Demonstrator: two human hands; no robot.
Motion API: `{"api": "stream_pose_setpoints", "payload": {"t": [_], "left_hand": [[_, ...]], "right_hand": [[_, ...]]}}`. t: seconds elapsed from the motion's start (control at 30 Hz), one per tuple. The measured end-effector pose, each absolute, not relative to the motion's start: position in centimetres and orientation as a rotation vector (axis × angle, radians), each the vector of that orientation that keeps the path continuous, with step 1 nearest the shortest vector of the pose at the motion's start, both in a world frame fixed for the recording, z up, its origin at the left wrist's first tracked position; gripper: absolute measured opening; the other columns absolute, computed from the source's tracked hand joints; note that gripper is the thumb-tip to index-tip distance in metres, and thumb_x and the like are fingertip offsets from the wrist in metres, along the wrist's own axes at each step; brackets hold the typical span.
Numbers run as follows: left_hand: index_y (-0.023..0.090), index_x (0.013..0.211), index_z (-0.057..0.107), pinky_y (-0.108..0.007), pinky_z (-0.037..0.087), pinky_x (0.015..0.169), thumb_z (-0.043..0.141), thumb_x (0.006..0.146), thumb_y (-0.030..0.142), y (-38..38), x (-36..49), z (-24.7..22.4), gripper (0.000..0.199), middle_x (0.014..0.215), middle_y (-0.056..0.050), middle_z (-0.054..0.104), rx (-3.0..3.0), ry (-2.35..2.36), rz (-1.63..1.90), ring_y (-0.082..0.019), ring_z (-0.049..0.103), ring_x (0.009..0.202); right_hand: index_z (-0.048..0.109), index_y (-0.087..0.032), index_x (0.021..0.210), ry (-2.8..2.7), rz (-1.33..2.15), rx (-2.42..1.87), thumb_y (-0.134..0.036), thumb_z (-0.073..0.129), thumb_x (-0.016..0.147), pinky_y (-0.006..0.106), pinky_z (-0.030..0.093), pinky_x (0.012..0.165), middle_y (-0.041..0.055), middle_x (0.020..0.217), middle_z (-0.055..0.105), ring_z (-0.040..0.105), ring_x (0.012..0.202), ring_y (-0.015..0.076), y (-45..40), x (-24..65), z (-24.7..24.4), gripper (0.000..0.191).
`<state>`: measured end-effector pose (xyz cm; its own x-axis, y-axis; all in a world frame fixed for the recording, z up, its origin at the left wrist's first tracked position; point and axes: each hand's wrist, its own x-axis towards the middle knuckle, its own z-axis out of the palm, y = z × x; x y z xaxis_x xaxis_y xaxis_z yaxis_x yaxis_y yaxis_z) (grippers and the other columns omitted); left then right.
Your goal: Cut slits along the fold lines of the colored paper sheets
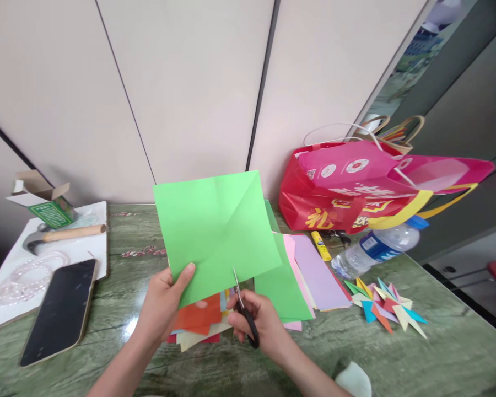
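My left hand (167,298) pinches the lower left part of a bright green sheet of paper (219,226), thumb on top. A diagonal crease shows at the sheet's upper right. In my right hand (258,325) are black-handled scissors (247,318), their blades at the sheet's lower edge. Beneath the sheet lie orange paper pieces (198,317), another green sheet (285,292) and a purple sheet (320,275). Part of this pile is hidden by the held sheet and my hands.
On the green stone table (314,358) are a phone (62,311), a white board (101,242) with a small box (52,209), a glue stick (321,246), a water bottle (376,248), folded paper pieces (386,306) and a red bag (297,193) by the wall.
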<state>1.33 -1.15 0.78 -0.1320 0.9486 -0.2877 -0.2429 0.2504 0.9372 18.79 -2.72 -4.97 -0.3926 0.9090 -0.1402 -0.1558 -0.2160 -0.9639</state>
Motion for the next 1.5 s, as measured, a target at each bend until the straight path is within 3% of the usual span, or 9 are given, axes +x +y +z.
{"api": "stream_pose_setpoints", "payload": {"t": [0.2, 0.37, 0.63, 0.87, 1.5], "left_hand": [[0.013, 0.075, 0.069, -0.027, 0.047, 0.042, 0.071, 0.062, 0.042, -1.2, 1.4, 0.7, 0.031, 0.054, -0.002, 0.07, 0.798, 1.283, 1.176, -0.016, 0.059, 0.036], [0.014, 0.075, 0.068, -0.027, 0.047, 0.043, 0.069, 0.064, 0.041, -1.3, 1.4, 0.5, 0.03, 0.053, -0.001, 0.07, 0.859, 1.287, 1.143, -0.017, 0.059, 0.036], [0.014, 0.074, 0.067, -0.027, 0.046, 0.042, 0.069, 0.064, 0.042, -1.2, 1.5, 0.6, 0.03, 0.051, -0.001, 0.069, 0.854, 1.282, 1.14, -0.017, 0.059, 0.036], [0.014, 0.073, 0.068, -0.026, 0.045, 0.042, 0.069, 0.063, 0.043, -1.3, 1.6, 0.8, 0.032, 0.052, -0.002, 0.069, 0.857, 1.299, 1.139, -0.017, 0.059, 0.036], [0.013, 0.072, 0.067, -0.024, 0.045, 0.041, 0.07, 0.063, 0.044, -1.3, 1.6, 0.7, 0.032, 0.052, -0.001, 0.069, 0.832, 1.301, 1.15, -0.016, 0.06, 0.036]], "right_hand": [[0.053, -0.014, 0.082, -1.251, 1.679, -0.922, -0.046, 0.075, 0.059, 0.021, 0.03, 0.049, -0.0045, 0.06, 0.048, 0.041, 0.052, 0.0077, -2.7, 19.0, -5.0, 0.045], [0.049, -0.014, 0.074, -1.251, 1.66, -0.935, -0.046, 0.076, 0.058, 0.024, 0.034, 0.057, -0.0002, 0.07, 0.051, 0.045, 0.063, 0.0121, -2.6, 19.1, -5.1, 0.044], [0.046, -0.016, 0.071, -1.257, 1.654, -0.938, -0.046, 0.075, 0.059, 0.023, 0.031, 0.054, -0.0023, 0.066, 0.047, 0.041, 0.06, 0.0108, -2.6, 19.0, -4.9, 0.043], [0.052, -0.013, 0.08, -1.265, 1.653, -0.912, -0.048, 0.074, 0.061, 0.022, 0.026, 0.05, -0.0042, 0.061, 0.044, 0.036, 0.054, 0.0086, -2.6, 19.0, -4.6, 0.045], [0.054, -0.014, 0.079, -1.189, 1.694, -0.97, -0.051, 0.073, 0.059, 0.019, 0.03, 0.041, -0.0066, 0.05, 0.046, 0.039, 0.042, 0.0064, -2.7, 18.8, -5.2, 0.046]]}}
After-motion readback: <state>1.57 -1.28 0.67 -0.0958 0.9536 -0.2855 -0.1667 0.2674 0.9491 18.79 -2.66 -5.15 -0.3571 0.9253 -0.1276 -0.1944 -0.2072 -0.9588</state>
